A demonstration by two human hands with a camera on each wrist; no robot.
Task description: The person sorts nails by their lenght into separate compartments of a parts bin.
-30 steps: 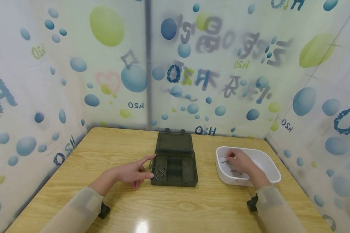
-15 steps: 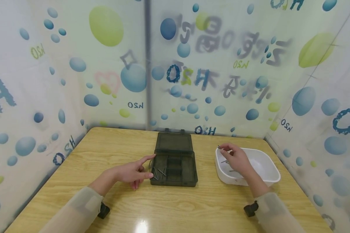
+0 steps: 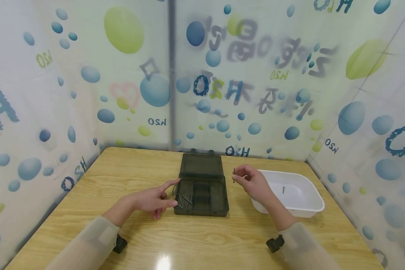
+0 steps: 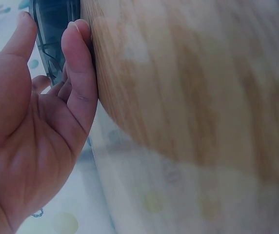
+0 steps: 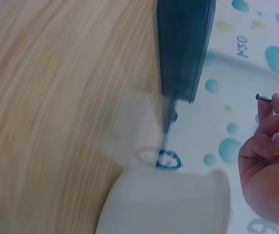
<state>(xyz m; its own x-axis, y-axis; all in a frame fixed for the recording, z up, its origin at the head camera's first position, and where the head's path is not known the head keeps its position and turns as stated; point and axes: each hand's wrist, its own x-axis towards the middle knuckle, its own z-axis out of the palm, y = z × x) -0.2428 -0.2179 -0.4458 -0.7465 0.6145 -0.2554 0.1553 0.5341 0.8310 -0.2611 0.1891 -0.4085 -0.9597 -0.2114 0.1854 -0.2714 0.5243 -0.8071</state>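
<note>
My right hand (image 3: pixel 254 184) pinches a dark screw (image 3: pixel 234 175) between thumb and fingertips, upright in the air between the organizer box and the white tub. In the right wrist view the screw's head (image 5: pixel 258 97) sticks out past the fingertips. A dark see-through organizer box (image 3: pixel 217 195) lies with its lid (image 3: pixel 202 165) folded back. Several screws (image 3: pixel 185 201) lie in its left compartment. My left hand (image 3: pixel 152 200) rests beside the box, index finger and thumb stretched out to its left side. The palm shows in the left wrist view, with nothing in it.
The white tub (image 3: pixel 310 195) stands right of the box, partly behind my right forearm. One screw (image 3: pixel 283 189) shows inside it; my hand hides part of the interior. A patterned curtain (image 3: pixel 202 112) closes off the back of the wooden table (image 3: pixel 195 240).
My right hand has come up out of the white tub with a screw and moved left toward the organizer box. My left hand and the box have stayed put.
</note>
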